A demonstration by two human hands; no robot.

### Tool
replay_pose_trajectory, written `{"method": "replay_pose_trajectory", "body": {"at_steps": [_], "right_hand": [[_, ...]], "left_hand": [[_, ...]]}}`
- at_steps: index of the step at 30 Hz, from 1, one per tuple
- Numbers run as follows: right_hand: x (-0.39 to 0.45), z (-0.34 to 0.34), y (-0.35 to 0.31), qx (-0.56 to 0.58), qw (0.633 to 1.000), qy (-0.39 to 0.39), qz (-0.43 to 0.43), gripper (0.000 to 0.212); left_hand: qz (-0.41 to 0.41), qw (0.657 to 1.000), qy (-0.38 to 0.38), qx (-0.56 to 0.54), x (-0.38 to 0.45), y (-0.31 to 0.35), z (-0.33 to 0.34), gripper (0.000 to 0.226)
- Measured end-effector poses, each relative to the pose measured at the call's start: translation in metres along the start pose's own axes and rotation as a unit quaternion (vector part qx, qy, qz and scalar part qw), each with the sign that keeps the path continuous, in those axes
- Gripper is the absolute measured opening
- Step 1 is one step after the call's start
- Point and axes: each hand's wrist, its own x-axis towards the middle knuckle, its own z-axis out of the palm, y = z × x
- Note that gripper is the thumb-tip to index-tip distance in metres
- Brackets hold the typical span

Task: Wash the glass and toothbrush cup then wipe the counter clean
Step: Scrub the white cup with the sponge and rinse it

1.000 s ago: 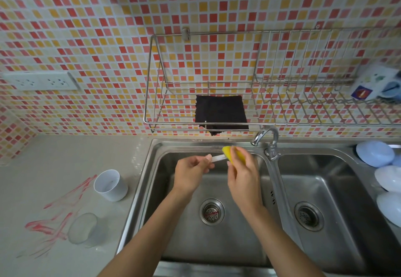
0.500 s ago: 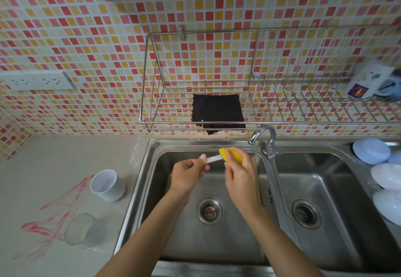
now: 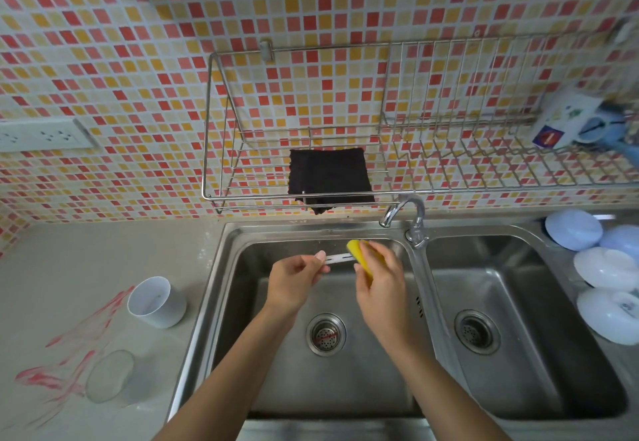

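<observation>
A: Where are your glass and cup right now?

B: Both sit on the counter (image 3: 103, 250) left of the sink. The clear glass (image 3: 110, 376) lies nearest you, close to the sink's left rim, and I cannot tell for sure whether it stands or lies on its side. The white toothbrush cup (image 3: 157, 301) is just beyond it, tilted, its open mouth turned up and to the left. Red smears (image 3: 52, 371) streak the counter beside and under the glass.

A: And your hands?

B: Both are over the left basin (image 3: 328, 388), above the drain (image 3: 326, 334). Your left hand (image 3: 294, 283) pinches one end of a thin white toothbrush (image 3: 340, 258) between thumb and fingertips. Your right hand (image 3: 378, 276) is curled around a yellow sponge (image 3: 359, 254), which presses against the other end of the toothbrush, so the head is hidden.

A: What else is around you?

B: The faucet (image 3: 406, 214) stands on the divider between the basins, spout toward the left one; I cannot make out whether water is running. A black cloth (image 3: 330, 176) lies on the wire rack (image 3: 242, 195) on the tiled wall, one corner hanging through. Pale blue and white bowls (image 3: 601, 267) sit upturned at the right basin's edge, and a power outlet (image 3: 45, 136) is on the wall at far left.
</observation>
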Motion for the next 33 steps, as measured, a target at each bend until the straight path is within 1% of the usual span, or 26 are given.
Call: {"method": "replay_pose_trajectory", "body": {"at_steps": [4, 6, 8, 10, 11, 12, 14, 16, 18, 21, 23, 26, 29, 33], "right_hand": [[-0.003, -0.003, 0.019, -0.030, 0.999, -0.039, 0.012, 0.044], [0.002, -0.011, 0.036, -0.035, 0.996, -0.050, 0.070, 0.046], [0.014, -0.020, 0.057, -0.029, 0.986, -0.053, 0.154, 0.048], [0.027, -0.029, 0.077, -0.019, 0.972, -0.063, 0.227, 0.048], [0.034, -0.033, 0.085, -0.017, 0.965, -0.076, 0.251, 0.048], [0.040, -0.035, 0.094, -0.018, 0.959, -0.092, 0.269, 0.052], [0.052, -0.035, 0.109, -0.029, 0.944, -0.134, 0.299, 0.066], [0.061, -0.032, 0.121, -0.030, 0.937, -0.165, 0.307, 0.072], [0.066, -0.028, 0.126, -0.016, 0.936, -0.182, 0.302, 0.067], [0.069, -0.022, 0.130, -0.012, 0.939, -0.181, 0.291, 0.061], [0.068, -0.019, 0.131, -0.012, 0.939, -0.193, 0.284, 0.068], [0.064, -0.015, 0.134, -0.018, 0.938, -0.215, 0.270, 0.076], [0.063, -0.016, 0.137, -0.027, 0.942, -0.215, 0.255, 0.075], [0.064, -0.017, 0.139, -0.044, 0.948, -0.218, 0.227, 0.073]], "left_hand": [[0.000, 1.000, 0.007, 0.016, 0.003, -0.009, 0.004, 0.023], [-0.013, 1.000, 0.009, 0.020, 0.006, -0.013, 0.004, 0.021], [-0.020, 0.999, 0.013, 0.026, 0.010, -0.016, 0.007, 0.015], [-0.011, 0.999, 0.012, 0.045, 0.015, -0.016, 0.011, 0.009], [0.000, 0.998, 0.009, 0.062, 0.017, -0.016, 0.015, 0.007], [0.012, 0.996, 0.004, 0.083, 0.019, -0.015, 0.020, 0.008], [0.031, 0.992, -0.003, 0.122, 0.026, -0.013, 0.033, 0.010], [0.050, 0.986, -0.008, 0.158, 0.035, -0.012, 0.047, 0.013], [0.071, 0.980, -0.018, 0.183, 0.043, -0.010, 0.062, 0.015], [0.104, 0.970, -0.032, 0.219, 0.051, -0.002, 0.082, 0.014], [0.122, 0.963, -0.030, 0.239, 0.055, 0.003, 0.092, 0.012], [0.134, 0.956, -0.031, 0.257, 0.060, 0.006, 0.102, 0.011], [0.140, 0.951, -0.033, 0.273, 0.062, 0.008, 0.106, 0.007], [0.139, 0.949, -0.031, 0.283, 0.063, 0.008, 0.109, 0.008]]}}
